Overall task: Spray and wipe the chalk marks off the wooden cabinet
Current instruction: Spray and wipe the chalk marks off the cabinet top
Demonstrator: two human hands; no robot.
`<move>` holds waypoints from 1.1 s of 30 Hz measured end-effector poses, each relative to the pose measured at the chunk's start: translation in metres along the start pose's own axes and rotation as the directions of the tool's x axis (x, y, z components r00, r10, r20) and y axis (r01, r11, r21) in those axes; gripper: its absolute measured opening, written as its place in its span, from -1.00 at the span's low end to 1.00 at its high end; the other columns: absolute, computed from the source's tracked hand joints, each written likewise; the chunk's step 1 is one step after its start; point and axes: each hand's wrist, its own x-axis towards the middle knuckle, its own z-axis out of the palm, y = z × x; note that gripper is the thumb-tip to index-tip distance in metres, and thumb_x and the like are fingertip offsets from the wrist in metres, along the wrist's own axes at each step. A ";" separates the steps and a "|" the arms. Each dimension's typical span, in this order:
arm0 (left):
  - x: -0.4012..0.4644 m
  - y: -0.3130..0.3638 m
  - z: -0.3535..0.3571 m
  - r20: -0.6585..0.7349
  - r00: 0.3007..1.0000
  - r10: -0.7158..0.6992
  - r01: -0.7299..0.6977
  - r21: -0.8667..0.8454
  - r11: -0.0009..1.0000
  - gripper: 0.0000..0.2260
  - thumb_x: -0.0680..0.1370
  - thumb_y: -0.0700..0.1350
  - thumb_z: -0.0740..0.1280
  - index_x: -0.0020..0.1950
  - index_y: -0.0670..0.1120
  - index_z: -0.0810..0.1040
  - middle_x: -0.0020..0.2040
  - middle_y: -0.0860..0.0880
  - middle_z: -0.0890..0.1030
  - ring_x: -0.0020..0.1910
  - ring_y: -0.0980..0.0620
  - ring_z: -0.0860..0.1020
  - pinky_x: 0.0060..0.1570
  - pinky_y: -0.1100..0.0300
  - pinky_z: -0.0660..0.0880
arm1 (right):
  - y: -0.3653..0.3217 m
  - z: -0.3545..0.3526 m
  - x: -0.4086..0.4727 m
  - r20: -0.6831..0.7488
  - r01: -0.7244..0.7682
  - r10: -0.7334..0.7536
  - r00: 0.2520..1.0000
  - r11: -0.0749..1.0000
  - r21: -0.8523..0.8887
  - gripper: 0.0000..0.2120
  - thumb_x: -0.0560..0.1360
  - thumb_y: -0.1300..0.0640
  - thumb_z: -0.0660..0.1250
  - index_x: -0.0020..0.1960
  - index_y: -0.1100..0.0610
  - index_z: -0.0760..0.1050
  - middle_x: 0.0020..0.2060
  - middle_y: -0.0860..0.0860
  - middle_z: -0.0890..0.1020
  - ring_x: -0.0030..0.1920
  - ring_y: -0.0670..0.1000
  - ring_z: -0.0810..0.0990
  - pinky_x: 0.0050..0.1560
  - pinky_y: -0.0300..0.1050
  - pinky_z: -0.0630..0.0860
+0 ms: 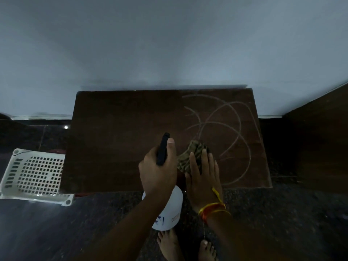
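The dark wooden cabinet top stands against the wall. Pale curved chalk marks loop over its right half. My left hand grips a white spray bottle by its black head, the nozzle pointing away over the cabinet, thumb on top. My right hand lies flat, fingers spread, pressing a crumpled olive cloth on the cabinet near its front edge, at the lower left of the marks. A red and yellow thread is tied around the right wrist.
A white perforated plastic basket lies on the dark speckled floor left of the cabinet. A dark wooden panel rises at the right. My bare feet stand just in front of the cabinet.
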 end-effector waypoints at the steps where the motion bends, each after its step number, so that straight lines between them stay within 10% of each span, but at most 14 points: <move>1: 0.003 0.001 0.000 -0.003 1.000 -0.010 0.010 0.002 1.000 -0.56 0.58 0.17 0.26 -0.29 -0.17 0.50 -0.43 -0.20 0.49 -0.48 -0.15 0.46 -0.44 -0.01 0.46 | 0.000 0.001 0.003 -0.005 -0.003 0.003 1.000 1.000 -0.003 -0.42 0.54 0.01 0.28 0.51 0.11 0.20 0.48 0.26 0.20 0.49 0.27 0.12 0.43 0.24 0.10; 33: 0.088 0.036 0.002 0.075 0.996 -0.040 0.037 0.032 0.999 -0.58 0.58 0.21 0.25 -0.32 -0.07 0.50 -0.43 -0.09 0.54 -0.45 -0.06 0.55 -0.34 0.00 0.55 | -0.013 -0.012 0.104 -0.024 -0.062 0.061 0.998 0.997 -0.050 -0.47 0.60 -0.02 0.09 0.53 0.05 0.09 0.51 0.23 0.10 0.52 0.23 0.04 0.48 0.10 -0.09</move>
